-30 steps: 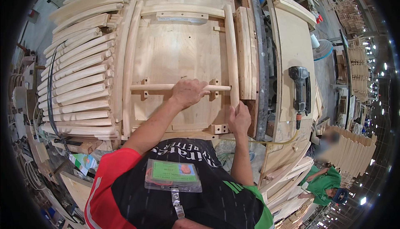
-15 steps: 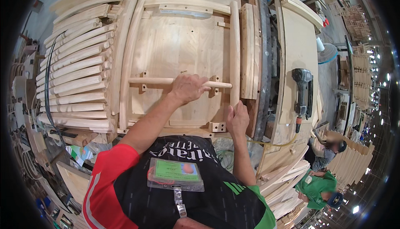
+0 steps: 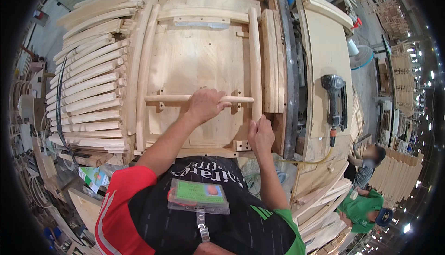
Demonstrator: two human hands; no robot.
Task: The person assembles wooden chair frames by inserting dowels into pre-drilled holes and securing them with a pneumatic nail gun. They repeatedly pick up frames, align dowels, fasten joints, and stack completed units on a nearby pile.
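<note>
Closed around the middle of a round wooden crossbar [image 3: 178, 98] is my left hand [image 3: 206, 105]. The crossbar spans between a left wooden rail [image 3: 147, 65] and a right wooden rail [image 3: 254, 55]; its right end is at or very close to the right rail. My right hand [image 3: 262, 134] grips the near end of the right rail. A curved wooden rail [image 3: 204, 15] joins the two at the far side. The pieces lie on a wooden jig board [image 3: 194, 55] with small blocks; one drilled block [image 3: 241, 145] is beside my right hand.
Stacked wooden spindles [image 3: 92, 92], bound with a black strap, lie at the left. A nail gun [image 3: 333, 99] with a yellow hose rests on the right-hand bench [image 3: 320, 46]. Two people, one in a green shirt [image 3: 364, 208], are at the lower right. A fan [image 3: 362, 58] stands beyond the bench.
The view has shifted slightly, so the frame and bench appear a little lower and further left. Both hands keep their grips on the crossbar and the right rail.
</note>
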